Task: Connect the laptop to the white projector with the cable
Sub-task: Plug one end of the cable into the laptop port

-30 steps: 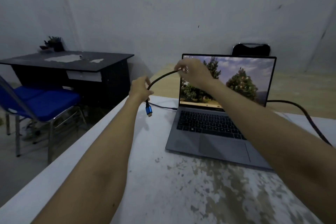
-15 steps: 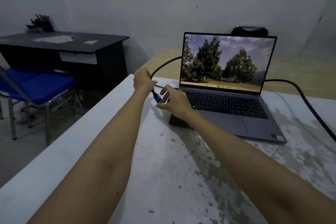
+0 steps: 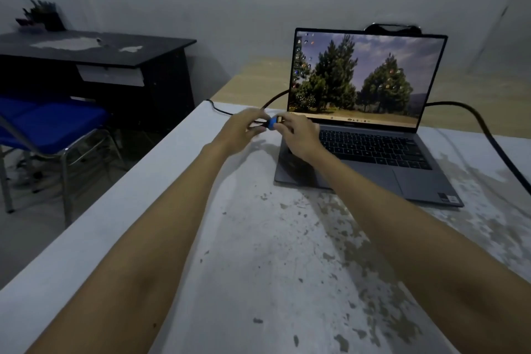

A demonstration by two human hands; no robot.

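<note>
An open grey laptop (image 3: 402, 164) stands on the worn white table (image 3: 258, 253), its screen showing trees. A thick black cable (image 3: 488, 135) comes round behind the screen from the right and ends in a blue plug (image 3: 272, 123) just left of the laptop's back left corner. My left hand (image 3: 240, 131) grips the cable just behind the plug. My right hand (image 3: 298, 135) pinches the plug's front end, its wrist over the laptop's left edge. No projector is in view.
A thin black wire (image 3: 218, 108) runs from the table's left edge toward the laptop. A black desk (image 3: 94, 49) and a blue chair (image 3: 54, 126) stand on the left beyond the table. A dark chair back (image 3: 390, 28) shows behind the screen.
My right hand came down from the cable above the screen to the blue plug. Both hands now hold the plug level beside the laptop's left side; the view has shifted.
</note>
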